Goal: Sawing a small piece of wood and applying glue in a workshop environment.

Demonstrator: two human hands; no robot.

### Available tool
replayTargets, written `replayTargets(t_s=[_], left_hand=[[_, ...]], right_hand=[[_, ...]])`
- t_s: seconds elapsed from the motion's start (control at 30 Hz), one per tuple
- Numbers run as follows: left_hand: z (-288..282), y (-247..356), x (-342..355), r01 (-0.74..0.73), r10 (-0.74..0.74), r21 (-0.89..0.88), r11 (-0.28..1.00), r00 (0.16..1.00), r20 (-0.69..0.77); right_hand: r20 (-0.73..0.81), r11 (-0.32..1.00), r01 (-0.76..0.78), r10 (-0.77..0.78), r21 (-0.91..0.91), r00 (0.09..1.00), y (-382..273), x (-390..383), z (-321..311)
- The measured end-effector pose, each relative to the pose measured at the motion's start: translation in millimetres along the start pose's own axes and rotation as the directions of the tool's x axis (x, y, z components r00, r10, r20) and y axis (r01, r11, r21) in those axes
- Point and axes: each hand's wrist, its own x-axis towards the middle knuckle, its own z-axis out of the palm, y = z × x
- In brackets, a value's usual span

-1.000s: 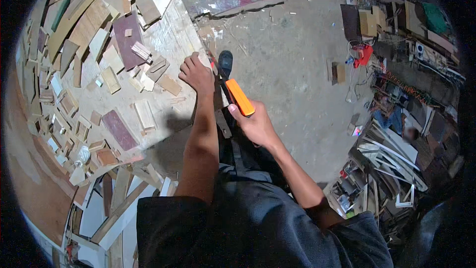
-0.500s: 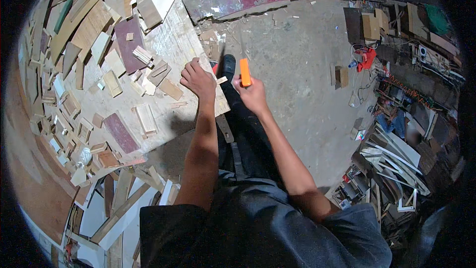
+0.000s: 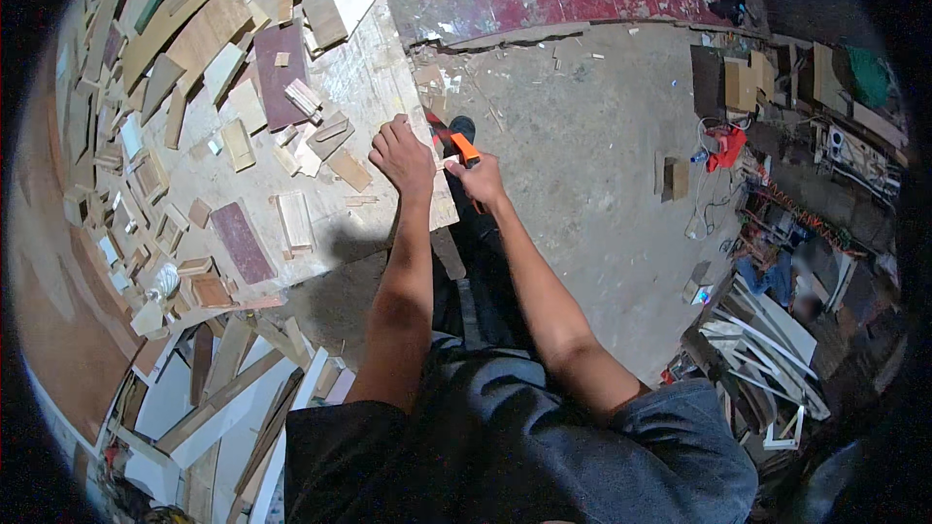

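The left hand (image 3: 403,160) is laid palm down at the right edge of a pale worktable (image 3: 381,58), its fingers bent and drawn close together. What is under the fingers is hidden, so whether anything is gripped there cannot be told. Just beside it, past the table edge, the right hand (image 3: 478,181) is closed around an orange-handled tool (image 3: 465,147); orange is seen above the fist and, in a small patch, below it. The tool is tilted, its upper end leaning toward the left hand, and a dark and red part is seen near the table edge. Its working end cannot be made out clearly.

Between the two hands a small pale wood strip (image 3: 448,163) is seen, jutting out past the table edge; its left end is covered by the left hand.

To the left of the left hand, a tan rectangular offcut (image 3: 349,171) is laid flat, with a pale block (image 3: 294,221) and a dark red board (image 3: 243,243) farther off. Toward the table's far side, a bundle of thin strips (image 3: 304,97) is rested by a second dark red board (image 3: 278,73). Beneath the tool, a dark shoe (image 3: 464,125) is partly shown on the concrete floor (image 3: 592,155).
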Motion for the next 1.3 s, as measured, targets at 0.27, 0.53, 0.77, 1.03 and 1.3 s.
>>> replayTargets(t_s=[0.27, 0.53, 0.77, 1.03, 1.3], left_hand=[[-43, -18, -45, -0.035, 0.130, -0.389, 0.921, 0.967, 0.220], [-60, 0, -47, -0.043, 0.132, -0.277, 0.960, 0.940, 0.314], [-86, -13, -38, 0.071, 0.198, -0.437, 0.897, 0.820, 0.538], [-110, -15, -57, 0.267, 0.224, -0.553, 0.789, 0.713, 0.664], [-134, -21, -65, -0.070, 0.371, -0.484, 0.872, 0.741, 0.560]], right_hand=[[0.109, 0.958, -0.116, 0.090, 0.261, 0.990, 4, 3, -12], [0.365, 0.922, -0.257, 0.142, 0.289, 0.920, -29, -2, -29], [0.397, 0.998, -0.001, -0.022, 0.057, 0.918, -41, -7, -43], [0.369, 0.907, 0.380, -0.295, -0.181, 0.881, -62, -52, -58], [0.460, 0.579, 0.566, -0.336, -0.587, 0.821, -56, -73, -48]])
